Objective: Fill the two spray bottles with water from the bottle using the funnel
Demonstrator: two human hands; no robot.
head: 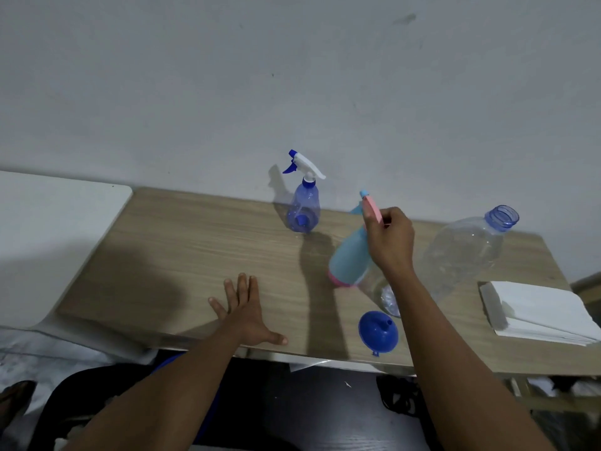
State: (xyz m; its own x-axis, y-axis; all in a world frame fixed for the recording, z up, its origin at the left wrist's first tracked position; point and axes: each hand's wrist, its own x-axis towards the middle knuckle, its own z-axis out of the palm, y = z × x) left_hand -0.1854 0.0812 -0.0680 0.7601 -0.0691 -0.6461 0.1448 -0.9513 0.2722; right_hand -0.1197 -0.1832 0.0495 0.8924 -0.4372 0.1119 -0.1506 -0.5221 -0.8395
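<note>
While the right hand pinches the pink sprayer head of the light-blue spray bottle, the left hand lies flat and open on the table. With nothing bracing that bottle, twisting could tip it into the uncapped water bottle beside it. Near the front edge, the funnel could get knocked off. Near the wall, the blue spray bottle stands capped.

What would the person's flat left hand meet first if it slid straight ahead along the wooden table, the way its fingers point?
Probably nothing on the tabletop: the left hand points a little left of the translucent blue spray bottle, so it would likely reach the grey wall first, though depth is unclear.
</note>
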